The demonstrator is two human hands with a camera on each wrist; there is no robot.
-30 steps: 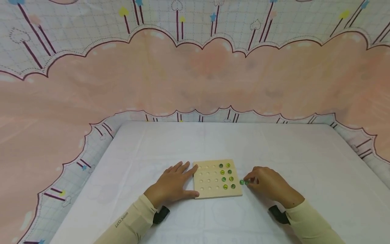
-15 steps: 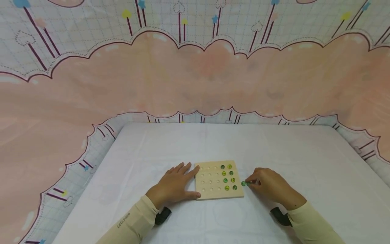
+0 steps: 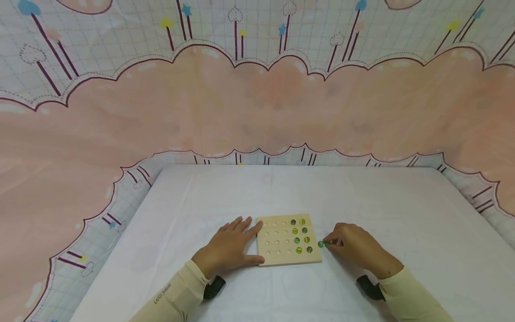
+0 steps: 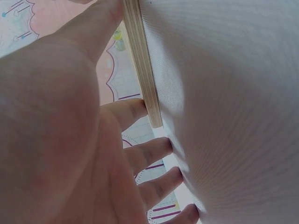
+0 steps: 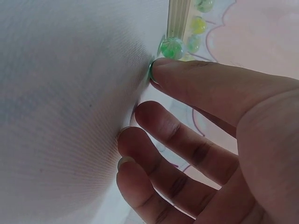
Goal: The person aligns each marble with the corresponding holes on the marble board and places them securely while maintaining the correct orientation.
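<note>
A pale wooden board (image 3: 273, 261) with round hollows lies flat on the white-covered table. Green and yellow marbles (image 3: 307, 239) fill its two right-hand columns, while the hollows to the left hold none. My left hand (image 3: 227, 248) is spread at the board's left side, thumb and index finger touching its edge. Just off the right edge, a loose green marble (image 5: 172, 48) sits on the cloth. Beside it my right hand (image 3: 358, 246) pinches a second green marble (image 5: 152, 72), mostly hidden behind the thumb; its other fingers are loosely curled near the cloth.
White cloth (image 3: 225, 192) covers the table around the board. A patterned peach and white curtain (image 3: 257, 107) hangs behind and along the sides. Dark wrist-worn devices (image 3: 370, 287) sit under both sleeves' cuffs.
The right fingertips now cover more of the second green marble. Both hands and the board keep nearly the same places; the whole view has shifted slightly.
</note>
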